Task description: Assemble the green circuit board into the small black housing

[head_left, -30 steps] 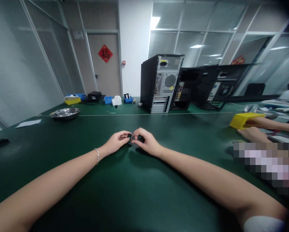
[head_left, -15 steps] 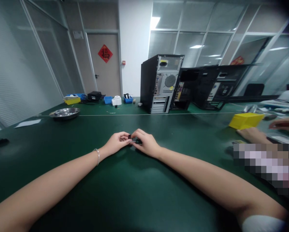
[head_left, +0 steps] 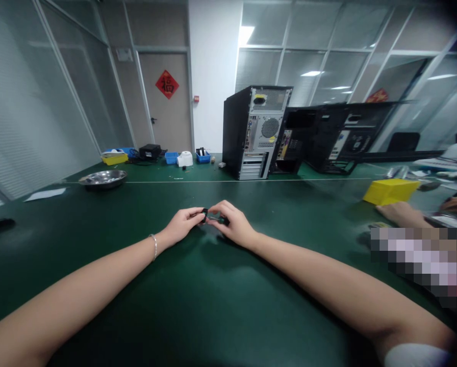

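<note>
My left hand (head_left: 183, 223) pinches a small black part (head_left: 204, 214) upright between thumb and fingers, just above the green table (head_left: 198, 300). What the part is cannot be made out. Facing it, my right hand (head_left: 235, 225) is closed around a small screwdriver (head_left: 223, 220) with a dark handle. Its thin metal shaft points left at the black part; whether the tip touches it is too small to tell. A bracelet (head_left: 154, 247) circles my left wrist.
A metal bowl (head_left: 103, 178) stands at the far left, beside a paper sheet (head_left: 45, 194). A computer case (head_left: 236, 135) stands at the back, with opened cases to its right. A co-worker's hand (head_left: 401, 213) touches a yellow bin (head_left: 391, 191) on the right.
The black part now stands more upright and shows more fully in my left fingers. My right hand has shifted slightly right, with its fingers farther from my left hand.
</note>
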Motion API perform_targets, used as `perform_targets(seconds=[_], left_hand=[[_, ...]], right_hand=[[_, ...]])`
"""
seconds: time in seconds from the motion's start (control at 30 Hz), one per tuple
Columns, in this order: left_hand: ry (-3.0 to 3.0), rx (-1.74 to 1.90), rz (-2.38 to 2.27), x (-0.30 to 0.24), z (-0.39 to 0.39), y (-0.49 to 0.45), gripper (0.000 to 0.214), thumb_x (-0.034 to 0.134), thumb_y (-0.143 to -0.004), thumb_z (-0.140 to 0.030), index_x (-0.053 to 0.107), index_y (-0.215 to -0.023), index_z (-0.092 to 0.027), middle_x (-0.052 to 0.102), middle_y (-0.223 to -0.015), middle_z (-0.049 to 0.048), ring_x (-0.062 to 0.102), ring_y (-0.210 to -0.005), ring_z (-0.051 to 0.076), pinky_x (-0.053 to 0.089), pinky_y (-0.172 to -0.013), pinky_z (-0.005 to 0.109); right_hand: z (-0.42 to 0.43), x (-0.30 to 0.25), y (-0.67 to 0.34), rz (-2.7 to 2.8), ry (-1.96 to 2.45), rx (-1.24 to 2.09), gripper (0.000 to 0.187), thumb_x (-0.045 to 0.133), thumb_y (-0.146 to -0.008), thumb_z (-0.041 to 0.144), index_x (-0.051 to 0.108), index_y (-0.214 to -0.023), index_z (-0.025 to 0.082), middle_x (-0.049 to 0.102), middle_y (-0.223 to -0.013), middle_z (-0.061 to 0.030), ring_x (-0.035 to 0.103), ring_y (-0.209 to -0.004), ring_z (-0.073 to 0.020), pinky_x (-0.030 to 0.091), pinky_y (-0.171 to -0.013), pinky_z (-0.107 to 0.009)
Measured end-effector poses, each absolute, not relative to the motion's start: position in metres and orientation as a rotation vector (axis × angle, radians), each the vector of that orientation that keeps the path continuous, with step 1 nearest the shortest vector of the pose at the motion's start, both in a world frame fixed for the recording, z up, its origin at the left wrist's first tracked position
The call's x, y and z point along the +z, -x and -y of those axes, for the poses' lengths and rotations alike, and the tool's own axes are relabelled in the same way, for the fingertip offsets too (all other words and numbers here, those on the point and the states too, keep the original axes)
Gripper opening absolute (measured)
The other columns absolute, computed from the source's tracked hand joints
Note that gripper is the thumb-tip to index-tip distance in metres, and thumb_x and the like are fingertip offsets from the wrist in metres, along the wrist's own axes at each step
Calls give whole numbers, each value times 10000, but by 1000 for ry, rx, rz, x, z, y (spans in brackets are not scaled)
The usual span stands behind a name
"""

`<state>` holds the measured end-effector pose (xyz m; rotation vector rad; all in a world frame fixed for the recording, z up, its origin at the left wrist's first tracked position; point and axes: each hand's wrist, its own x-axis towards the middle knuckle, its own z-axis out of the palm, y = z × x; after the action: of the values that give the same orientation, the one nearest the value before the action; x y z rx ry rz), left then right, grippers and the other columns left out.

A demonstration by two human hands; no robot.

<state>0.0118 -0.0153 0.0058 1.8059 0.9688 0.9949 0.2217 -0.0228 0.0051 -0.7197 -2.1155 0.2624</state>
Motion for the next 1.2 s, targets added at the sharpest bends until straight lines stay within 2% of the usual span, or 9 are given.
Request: perform_targets(seconds=[0.23, 0.4, 0.6, 0.7, 0.87, 1.07, 1.2], left_hand=[[-1801, 1107, -1027, 2, 9, -10, 359, 556, -873, -416, 673, -1057, -131, 720, -872, 78, 648, -844, 218, 490, -838, 357], [-1808, 1151, -1062, -1, 5, -9, 284, 554, -865, -378, 652, -1004, -151, 687, -831, 53, 631, -842, 211, 479, -834, 339], [-1826, 1123, -1058, 1, 7, -10, 249, 525, -886, -333, 643, -990, -139, 678, -816, 49, 631, -830, 207, 479, -843, 349], [-1843, 1077, -1021, 3, 11, -13, 257, 546, -887, -326, 647, -1027, -135, 694, -857, 64, 645, -863, 213, 487, -863, 358], [-1828, 1054, -972, 2, 14, -16, 374, 539, -912, -357, 558, -1223, -150, 698, -885, 67, 673, -861, 199, 526, -835, 348], [-1864, 1048, -1018, 2, 13, -13, 363, 530, -919, -377, 645, -1178, -150, 695, -1085, 108, 664, -872, 191, 519, -830, 341], [-1930, 1055, -1062, 5, 16, -12, 371, 630, -863, -338, 674, -1187, -164, 693, -1086, 101, 618, -853, 194, 488, -792, 333]], right_hand=[[22, 5, -223, 2134, 671, 266, 148, 626, -897, 247, 625, -1043, 225, 630, -1026, -66, 621, -932, -193, 508, -819, -318], [23, 5, -222, 2140, 666, 265, 143, 632, -898, 262, 627, -1036, 223, 629, -1018, -65, 620, -931, -190, 506, -825, -308], [21, 4, -222, 2180, 818, 256, 175, 657, -884, 289, 628, -1039, 214, 636, -991, -47, 627, -898, -171, 492, -803, -283], [20, 3, -221, 2165, 889, 254, 208, 671, -873, 341, 632, -1028, 209, 642, -954, -35, 624, -842, -161, 480, -746, -265], [17, 2, -220, 2132, 991, 228, 185, 529, -962, 331, 645, -906, 198, 652, -877, -23, 598, -789, -146, 441, -718, -253], [14, 0, -221, 2164, 1033, 192, 243, 532, -965, 332, 642, -796, 196, 607, -760, -8, 562, -736, -142, 404, -697, -247], [14, 0, -221, 2183, 1023, 179, 271, 527, -969, 331, 627, -758, 194, 602, -754, -11, 558, -751, -147, 405, -712, -252]])
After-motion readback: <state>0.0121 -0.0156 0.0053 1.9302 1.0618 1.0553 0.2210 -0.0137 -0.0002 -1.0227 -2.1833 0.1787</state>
